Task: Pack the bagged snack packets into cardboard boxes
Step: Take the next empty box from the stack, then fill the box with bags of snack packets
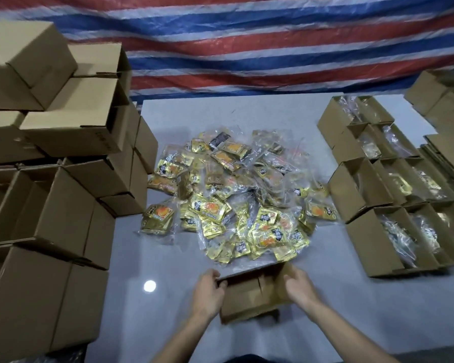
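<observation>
Left hand, right hand grip brown cardboard box sides; glossy gold packets behind

Striped tarp behind; grey table.

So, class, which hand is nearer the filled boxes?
Right. The right hand holds the small box at the end towards the filled boxes; the left hand holds its opposite end.
</observation>
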### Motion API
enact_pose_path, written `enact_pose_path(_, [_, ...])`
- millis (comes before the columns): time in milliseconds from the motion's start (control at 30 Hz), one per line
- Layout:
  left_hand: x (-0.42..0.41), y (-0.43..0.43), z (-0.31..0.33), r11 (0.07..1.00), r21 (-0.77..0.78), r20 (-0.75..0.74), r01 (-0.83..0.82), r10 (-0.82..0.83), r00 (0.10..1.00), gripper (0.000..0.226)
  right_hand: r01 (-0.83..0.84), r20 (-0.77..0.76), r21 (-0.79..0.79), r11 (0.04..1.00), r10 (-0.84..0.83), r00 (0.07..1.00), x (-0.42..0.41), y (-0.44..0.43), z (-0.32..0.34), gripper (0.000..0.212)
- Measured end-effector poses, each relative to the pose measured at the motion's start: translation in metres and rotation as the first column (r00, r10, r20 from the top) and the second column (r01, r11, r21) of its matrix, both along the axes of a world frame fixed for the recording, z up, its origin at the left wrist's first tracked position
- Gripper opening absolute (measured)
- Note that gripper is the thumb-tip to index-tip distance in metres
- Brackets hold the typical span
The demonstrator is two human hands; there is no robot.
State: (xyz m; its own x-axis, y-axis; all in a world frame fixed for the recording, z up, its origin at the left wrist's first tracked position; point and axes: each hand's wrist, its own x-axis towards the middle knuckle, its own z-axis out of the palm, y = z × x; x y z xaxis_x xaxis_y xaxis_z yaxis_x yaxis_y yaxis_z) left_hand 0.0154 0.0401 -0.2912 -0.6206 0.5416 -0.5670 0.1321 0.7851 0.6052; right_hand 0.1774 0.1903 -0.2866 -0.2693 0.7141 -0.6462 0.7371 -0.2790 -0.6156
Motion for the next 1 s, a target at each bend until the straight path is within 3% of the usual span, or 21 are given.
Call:
enact_pose_path(200, [0.017,0.012,-0.016,0.981,-0.009,0.152,-0.192,0.191,0.97,0.042,0.08,0.036,-0.033,0.996,-0.079,0.996,0.011,0.013,-0.02,0.047])
enact_pose_path(400, [0.028,0.014,-0.029,0.974,-0.075,0.128,-0.213,0.221,0.967,0.005,0.055,0.016,-0.104,0.993,-0.054,0.998,0.024,0.042,-0.039,0.045])
enact_pose_path(533, [0.033,0.013,-0.039,0.955,-0.025,0.17,-0.295,0.294,0.94,0.01,0.094,-0.078,0.016,0.995,-0.093,0.993,0.014,0.072,-0.047,0.014])
enact_pose_path(700, [0.04,0.014,-0.038,0.922,-0.022,0.266,-0.387,0.378,0.887,0.007,0.016,-0.1,0.118,0.993,-0.004,0.995,-0.034,0.13,-0.054,0.002])
enact_pose_path(900, [0.039,0.021,-0.034,0.911,-0.013,0.282,-0.413,0.399,0.872,0.003,0.064,-0.071,0.389,0.919,-0.039,0.997,-0.107,0.194,-0.047,0.026])
enact_pose_path(1000, [0.036,0.025,-0.035,0.92,-0.022,0.29,-0.391,0.38,0.878,0.004,0.053,0.015,0.367,0.929,-0.063,0.998,-0.128,0.222,-0.048,0.026])
